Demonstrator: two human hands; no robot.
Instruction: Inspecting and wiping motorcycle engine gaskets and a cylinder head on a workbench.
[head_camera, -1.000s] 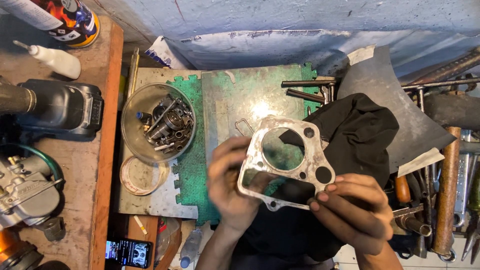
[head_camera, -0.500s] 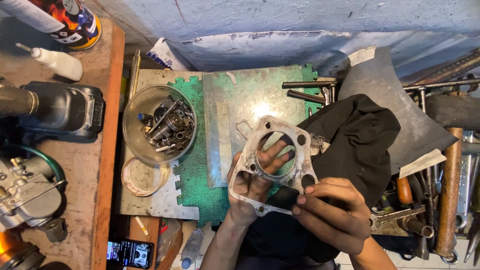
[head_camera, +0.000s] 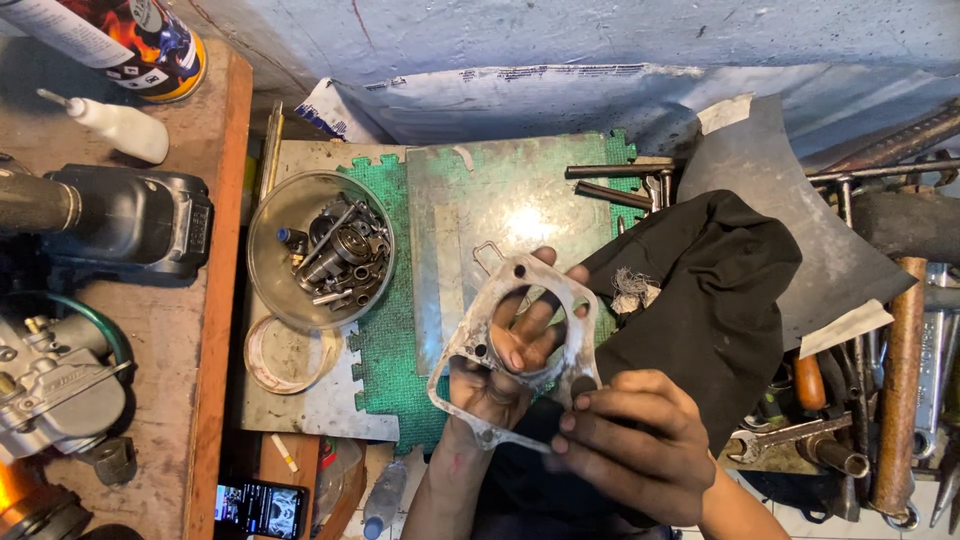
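While hands grip, gasket sits between.

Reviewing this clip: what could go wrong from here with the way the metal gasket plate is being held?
1. The thin gasket plate is held in mid-air with the left hand behind it, fingers through its big opening; it may bend, or its edges may cut.
2. The right hand grips only its lower right corner, so it could slip toward the green mat.
3. The bowl of small parts sits close by, and a dropped plate might knock it.
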